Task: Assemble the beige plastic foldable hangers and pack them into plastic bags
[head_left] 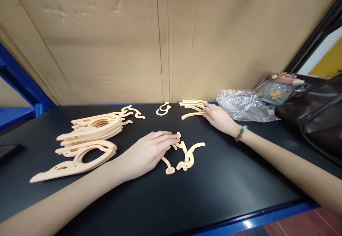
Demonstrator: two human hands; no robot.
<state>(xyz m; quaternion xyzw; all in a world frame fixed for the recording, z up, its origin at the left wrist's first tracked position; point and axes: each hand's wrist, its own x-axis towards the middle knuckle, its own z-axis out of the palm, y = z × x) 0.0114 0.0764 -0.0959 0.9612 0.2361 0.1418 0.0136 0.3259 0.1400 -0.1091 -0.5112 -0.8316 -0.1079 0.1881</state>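
My left hand (148, 153) lies palm down with its fingers stretched out over a loose group of beige plastic hanger hooks (189, 159) at mid-table. Its fingertips touch a small hook end, and part of the group is hidden under the palm. Farther back, my right hand (220, 118) has its fingers closed on the right end of the nearest curved beige strip (191, 115). Several similar strips (191, 103) lie side by side just behind it. Two curved hooks (162, 109) rest near the back edge, between the hands.
Stacked beige folding-hanger parts (91, 131) cover the left side, with more hooks (136, 113) behind them. Crumpled clear plastic (240, 104), a transparent container (278, 90) and a dark leather bag (315, 111) stand at right. A cardboard wall (120, 51) closes off the back.
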